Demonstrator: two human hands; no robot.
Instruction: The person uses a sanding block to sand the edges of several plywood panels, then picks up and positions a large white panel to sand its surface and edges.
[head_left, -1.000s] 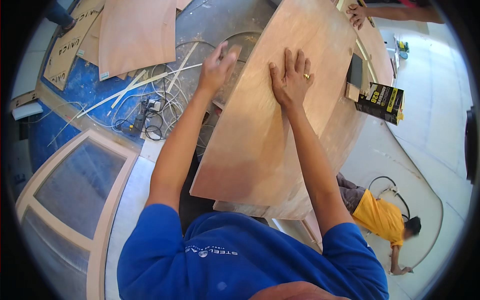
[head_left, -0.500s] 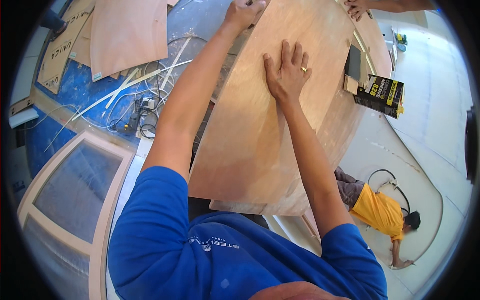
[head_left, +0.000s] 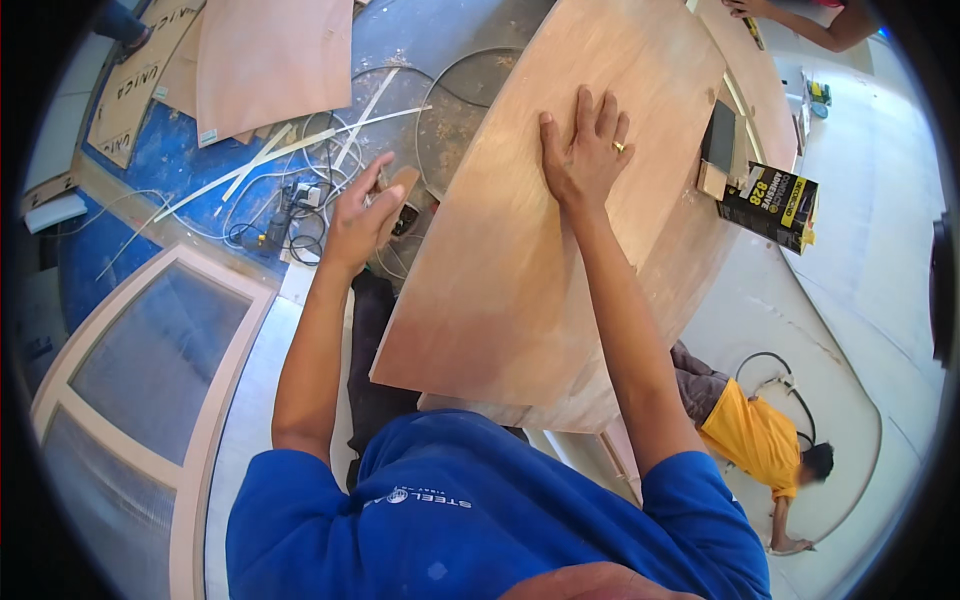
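Observation:
A long plywood panel stretches away in front of me, on top of another sheet. My right hand lies flat on its upper face, fingers spread, with a ring on one finger. Off the panel's left edge, my left hand is raised and grips a small flat brown block, perhaps of wood. Its palm side is hidden, so its exact kind is unclear.
A black and yellow box stands right of the panel. Cables, a power adapter and thin wood strips litter the left floor. A framed glass door leans nearby. A person in yellow works at right; another person's hand is far right.
My left hand has come back from the panel's far left edge toward me and to the left, still holding the brown block. My right hand stays flat on the panel.

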